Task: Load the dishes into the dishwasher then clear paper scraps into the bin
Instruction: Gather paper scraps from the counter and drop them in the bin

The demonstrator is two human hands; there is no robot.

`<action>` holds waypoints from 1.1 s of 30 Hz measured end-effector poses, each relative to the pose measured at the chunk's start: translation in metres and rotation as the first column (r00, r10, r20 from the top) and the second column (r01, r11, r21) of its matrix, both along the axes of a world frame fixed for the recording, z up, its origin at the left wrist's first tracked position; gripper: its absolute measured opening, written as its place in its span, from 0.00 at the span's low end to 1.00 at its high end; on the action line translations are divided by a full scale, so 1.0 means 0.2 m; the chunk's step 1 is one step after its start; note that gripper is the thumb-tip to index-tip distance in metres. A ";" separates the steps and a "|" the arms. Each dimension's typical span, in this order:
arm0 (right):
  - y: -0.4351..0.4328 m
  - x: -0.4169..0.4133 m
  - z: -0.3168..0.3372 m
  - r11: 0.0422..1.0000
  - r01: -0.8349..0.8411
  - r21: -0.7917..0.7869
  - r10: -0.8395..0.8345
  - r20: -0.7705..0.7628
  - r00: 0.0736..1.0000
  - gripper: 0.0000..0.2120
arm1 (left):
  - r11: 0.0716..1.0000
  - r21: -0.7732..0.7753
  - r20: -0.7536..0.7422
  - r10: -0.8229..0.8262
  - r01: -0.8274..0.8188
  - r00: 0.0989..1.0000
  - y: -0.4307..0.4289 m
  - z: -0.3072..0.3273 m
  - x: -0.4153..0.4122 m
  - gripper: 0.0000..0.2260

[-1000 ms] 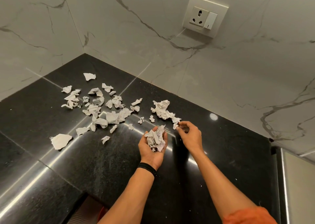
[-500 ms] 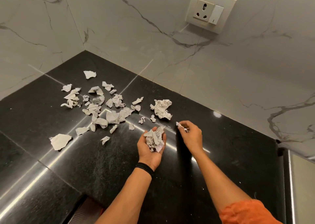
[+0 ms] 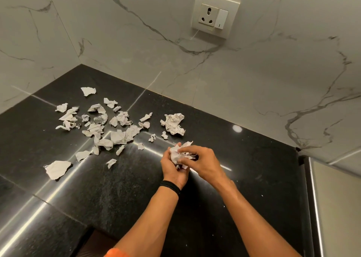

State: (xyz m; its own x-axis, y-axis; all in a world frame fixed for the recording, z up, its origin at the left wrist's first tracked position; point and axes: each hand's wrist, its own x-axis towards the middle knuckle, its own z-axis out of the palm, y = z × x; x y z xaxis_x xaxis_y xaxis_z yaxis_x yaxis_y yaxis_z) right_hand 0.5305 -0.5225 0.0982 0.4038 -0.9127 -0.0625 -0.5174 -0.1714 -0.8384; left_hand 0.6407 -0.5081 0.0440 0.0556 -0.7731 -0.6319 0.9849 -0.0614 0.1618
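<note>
White marble-look wall (image 3: 254,81) w/ grey veins runs behind and to the left, meeting at the back-left corner of the black glossy surface (image 3: 117,198). The surface fills most of the lower view, w/ bright light streaks across it. A steel-edged unit (image 3: 316,208) butts against its right edge; can't tell what it is. Loose scraps (image 3: 117,135) of white paper lie spread over the left-centre of the surface, from near the back-left corner toward the front, approx. two dozen bits, mostly crumpled, some touching or overlapping. Both forearms come in from the front edge and meet over the middle of the surface. Left hand (image 3: 172,170) is cupped palm-up, fingers curled round a wad of scraps (image 3: 178,154). Right hand (image 3: 203,163) comes over from the right, fingers curled onto the same wad, gripping it; so both hands grasp the paper, held just above the surface. Socket plate (image 3: 214,14) w/ switch sits high on the back wall. A crumpled piece (image 3: 173,124), biggest of the loose lot, lies just behind the hands toward the back edge. A flat torn piece (image 3: 57,168) lies apart at the left, nearest the front. Black wristband (image 3: 171,186) on the left wrist; orange sleeve (image 3: 115,252) at the bottom.
</note>
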 end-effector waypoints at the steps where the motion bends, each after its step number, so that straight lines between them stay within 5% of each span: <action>1: 0.01 0.00 0.01 1.000 0.006 0.000 -0.006 -0.007 1.000 0.13 | 1.000 0.004 0.006 0.000 0.000 1.000 0.00 0.00 0.00 0.18; 6: 0.01 -0.01 0.08 0.947 0.150 0.283 -0.255 0.386 0.887 0.11 | 0.999 -0.011 -0.021 0.039 -0.039 0.999 0.02 0.05 0.00 0.16; 10: -0.03 -0.01 0.08 0.847 0.106 0.521 -0.383 0.459 0.802 0.13 | 1.000 -0.009 -0.018 0.021 -0.021 1.000 0.03 0.04 0.00 0.17; 20: -0.06 0.03 0.04 0.951 0.249 0.183 -0.298 0.323 0.898 0.11 | 1.000 -0.010 -0.023 -0.010 0.010 1.000 0.05 0.05 0.03 0.19; 25: -0.08 0.06 0.05 0.981 0.181 -0.066 -0.175 0.081 0.981 0.08 | 1.000 -0.009 -0.004 -0.030 0.030 1.000 0.05 0.03 0.04 0.19; 31: -0.23 0.11 0.02 0.970 0.238 -0.038 -0.234 0.086 0.968 0.09 | 1.000 -0.016 -0.041 0.014 -0.014 0.999 0.05 0.01 0.10 0.20; 33: -0.33 0.15 -0.02 0.978 0.194 -0.073 -0.196 -0.021 0.980 0.10 | 0.999 -0.012 -0.052 0.037 -0.038 0.998 0.06 0.00 0.13 0.19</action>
State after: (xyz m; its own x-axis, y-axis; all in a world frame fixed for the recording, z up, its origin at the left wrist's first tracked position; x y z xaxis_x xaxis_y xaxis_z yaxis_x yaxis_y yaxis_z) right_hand 0.5609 -0.5890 0.0952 0.2163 -0.9763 -0.0042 -0.5700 -0.1229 -0.8124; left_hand 0.6671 -0.4959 0.0435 0.0521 -0.7791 -0.6247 0.9935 -0.0227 0.1111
